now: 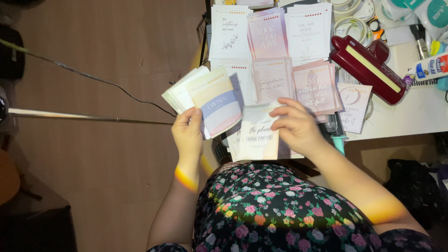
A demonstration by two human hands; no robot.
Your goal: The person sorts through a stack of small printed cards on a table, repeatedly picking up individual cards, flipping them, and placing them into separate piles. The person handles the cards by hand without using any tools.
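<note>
Nearest the floral-print lap, the left hand (187,135) is closed around a fanned stack of cards (205,95) held off the counter's near edge, while the right hand (296,125) pinches the top of a pale printed card (257,137) with curled fingers. Beyond them, rows of printed cards (268,51) cover the counter (420,112), with a dark red binding punch (366,67) and a glue bottle (431,67) toward its right edge.

Matt paper cards (212,98); glossy red plastic binding tool (366,67) at 2 o'clock; smooth white counter (420,114); floral cloth dress (275,210).
</note>
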